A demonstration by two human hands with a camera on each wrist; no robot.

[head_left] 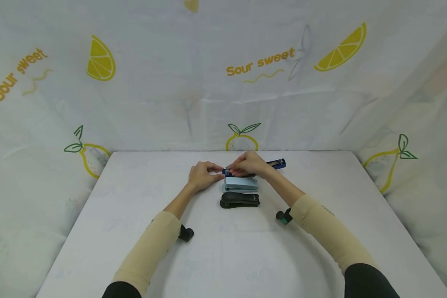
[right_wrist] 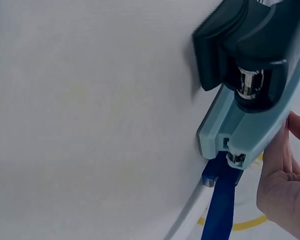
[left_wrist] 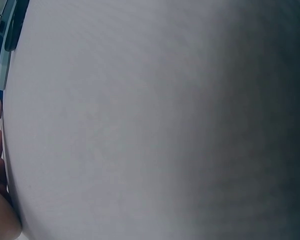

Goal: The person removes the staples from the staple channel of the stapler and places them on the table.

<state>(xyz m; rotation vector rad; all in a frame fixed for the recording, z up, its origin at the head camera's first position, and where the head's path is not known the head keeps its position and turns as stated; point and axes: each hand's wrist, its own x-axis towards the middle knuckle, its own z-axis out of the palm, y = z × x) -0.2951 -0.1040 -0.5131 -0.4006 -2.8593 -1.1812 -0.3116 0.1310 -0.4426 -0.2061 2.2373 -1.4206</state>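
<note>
A dark blue stapler (head_left: 277, 164) lies opened out at the back of the table, its upper arm swung to the right. With thumb and fingers my left hand (head_left: 204, 176) pinches its left end. My right hand (head_left: 248, 164) bends over its base, fingertips together on a small grey piece (head_left: 228, 167), too small to identify. Just in front sits a light blue stapler (head_left: 241, 184), then a black stapler (head_left: 240, 199), both closed. In the right wrist view, the right hand (right_wrist: 285, 187) is beyond the light blue stapler (right_wrist: 255, 132); its fingertips are hidden.
A white cloth covers the table (head_left: 231, 256). Behind it hangs a white curtain (head_left: 152, 120) printed with lemons and lettering. Dark wrist cameras (head_left: 186, 234) stick out from beige sleeves (head_left: 149, 248) on both forearms.
</note>
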